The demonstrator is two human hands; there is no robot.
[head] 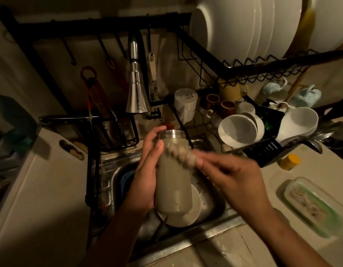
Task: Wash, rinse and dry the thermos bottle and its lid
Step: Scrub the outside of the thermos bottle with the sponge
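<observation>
The pale grey-green thermos bottle with a steel neck is held above the sink, its open mouth pointing away from me toward the tap. My left hand grips its left side, thumb on the body and fingertips near the neck. My right hand comes in from the right, blurred by motion, with its fingers stretched across the upper body of the bottle. Whether those fingers hold a cloth or sponge is unclear. The lid is not seen.
A chrome tap head hangs just beyond the bottle. White plates and a blue object lie in the sink. To the right is a dish rack with white bowls and mugs. A soap dish and a yellow-capped jar are on the counter.
</observation>
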